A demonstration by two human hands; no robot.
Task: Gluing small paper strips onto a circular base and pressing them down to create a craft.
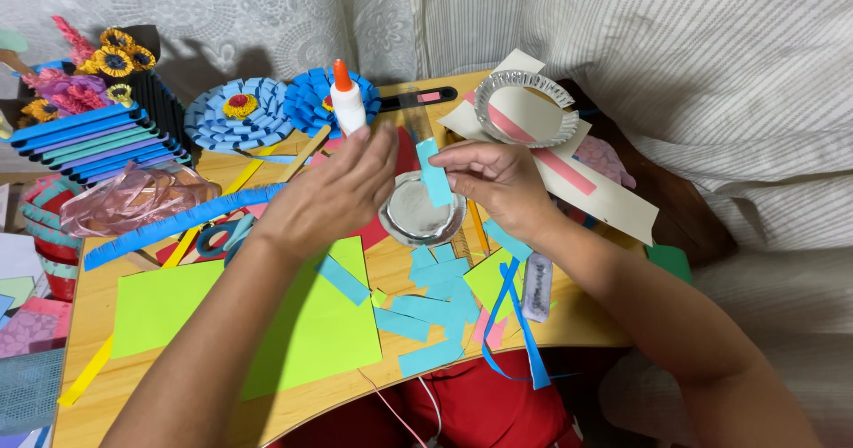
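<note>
- Pale patterned curtains hang behind a small wooden table (107, 324), and it is crowded with craft paper from edge to edge.
- Left hand (333, 195) has its grip closed around a white glue bottle (348, 101) with an orange tip, held upright and well above the paper, so the nozzle is clear of everything.
- Right hand (498, 181) pinches a short blue paper strip (435, 174) between thumb and fingertips, grip clamped on its upper end, the strip hanging over a small clear dish (418, 212) in the middle of the table.
- That dish sits directly between the two hands, handy for whatever drips.
- Near the strip, more cut blue pieces (435, 297) lie loose beside green sheets (311, 324), within easy reach.
- Far left, finished blue paper rosettes (238, 115) and a rack of rolled paper flowers (89, 84) are parked out of the way.
- Far right, a foil tray (524, 110) rests on cream card with a pink stripe.
</note>
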